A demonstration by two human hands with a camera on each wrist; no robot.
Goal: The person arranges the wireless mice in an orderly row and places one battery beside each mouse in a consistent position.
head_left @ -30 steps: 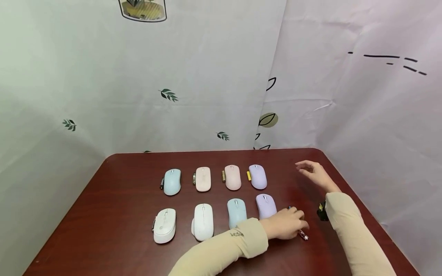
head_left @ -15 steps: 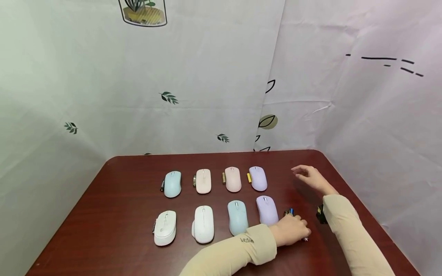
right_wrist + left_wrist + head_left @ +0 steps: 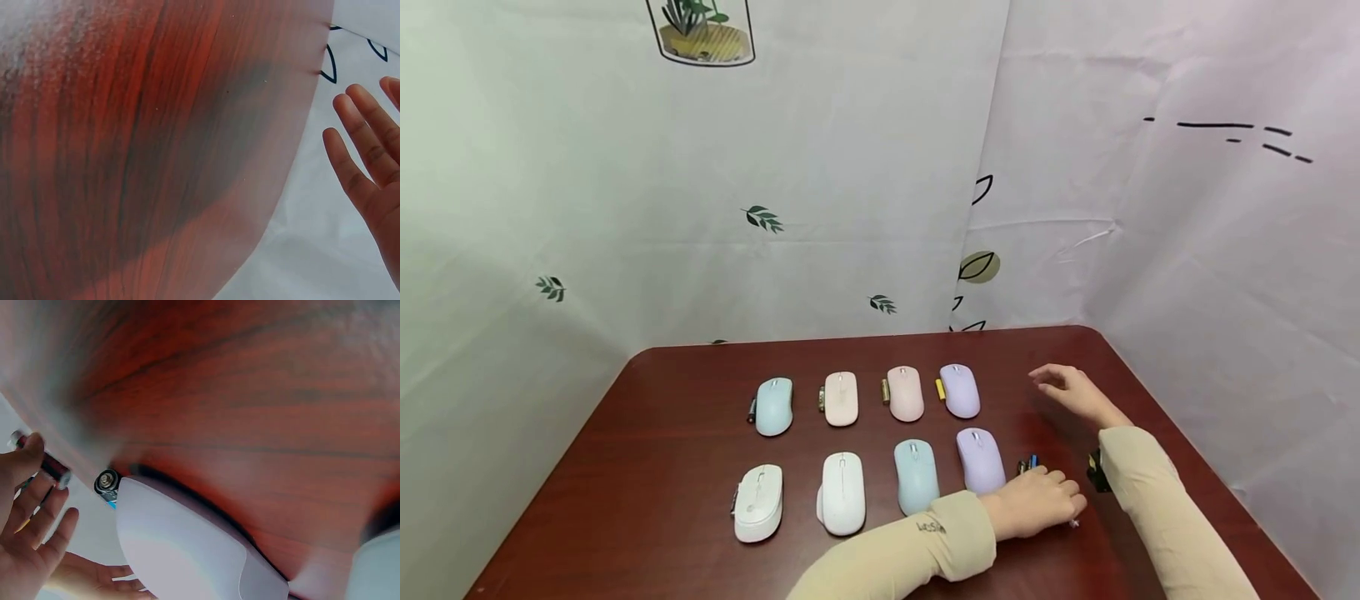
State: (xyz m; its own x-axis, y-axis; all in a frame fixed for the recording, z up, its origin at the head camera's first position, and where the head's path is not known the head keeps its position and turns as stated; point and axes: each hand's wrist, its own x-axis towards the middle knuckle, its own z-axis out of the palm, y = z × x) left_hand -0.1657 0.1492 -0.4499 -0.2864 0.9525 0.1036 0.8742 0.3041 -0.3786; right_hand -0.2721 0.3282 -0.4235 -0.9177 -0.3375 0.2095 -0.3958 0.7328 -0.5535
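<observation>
My left hand (image 3: 1036,502) is low over the right side of the table. In the left wrist view it pinches a dark battery (image 3: 56,469) with silvery ends between thumb and fingers. Just beyond that hand lie more small batteries (image 3: 1024,467), one with a blue wrap, beside the near purple mouse (image 3: 981,461). From the left wrist, one battery's metal end (image 3: 106,480) shows next to the mouse. My right hand (image 3: 1075,393) hovers over the far right of the table, fingers loosely bent and holding nothing.
Two rows of computer mice stand on the dark red table (image 3: 685,475), among them a light blue mouse (image 3: 917,477), a white mouse (image 3: 842,493) and a pink mouse (image 3: 906,394). Batteries lie beside several. A dark object (image 3: 1097,471) shows at my right sleeve. Patterned white cloth (image 3: 850,167) hangs behind.
My left hand has shifted slightly right, uncovering the batteries by the purple mouse. The right hand has drifted a little left and lower in the head view, whose angle also changes.
</observation>
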